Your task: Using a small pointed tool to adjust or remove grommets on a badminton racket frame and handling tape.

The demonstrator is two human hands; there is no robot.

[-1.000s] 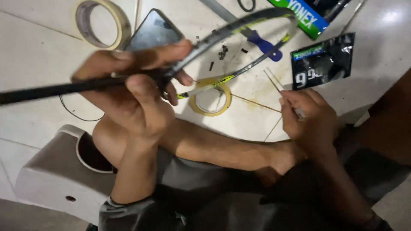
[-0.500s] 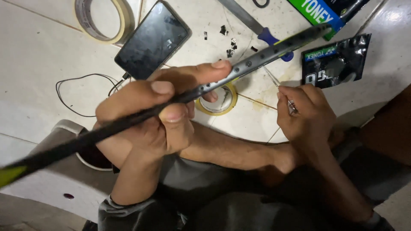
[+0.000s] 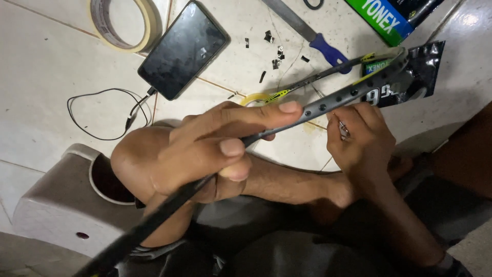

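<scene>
The left hand (image 3: 215, 149) is clenched around the dark badminton racket frame (image 3: 328, 102), which runs from the lower left to the upper right of the frame. At centre right, the right hand (image 3: 361, 138) pinches a small metal tool (image 3: 342, 128) just under the frame. Beyond lie a smartphone (image 3: 183, 48) with its black cable (image 3: 97, 115), a tape roll (image 3: 123, 23) at upper left, and a blue-handled file (image 3: 312, 36).

The left hand (image 3: 215, 149) grips a dark racket frame (image 3: 328, 102) while the right hand (image 3: 361, 141) pinches a small metal piece (image 3: 342, 128).
</scene>
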